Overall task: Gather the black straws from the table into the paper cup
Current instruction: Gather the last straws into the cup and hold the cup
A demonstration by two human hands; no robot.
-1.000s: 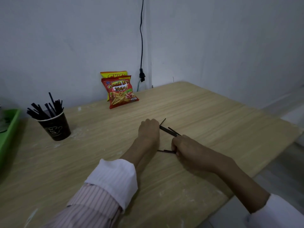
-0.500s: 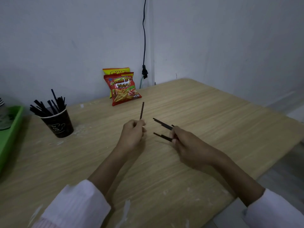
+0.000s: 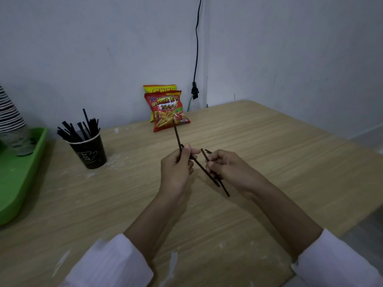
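Although fingers hide part of each shaft, left hand [image 3: 176, 168] pinches 1 upright straw [image 3: 176, 132] and right hand [image 3: 226, 166] grips slanted straws [image 3: 207, 173] at frame centre. The paper cup [image 3: 89, 152] at left has illegible print. The snack bag [image 3: 167, 110] reads "French Fries".

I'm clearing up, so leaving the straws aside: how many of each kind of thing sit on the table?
Paper cup: 1
Snack bags: 2
Green tray: 1
Cup stack, on the tray: 1
Total: 5
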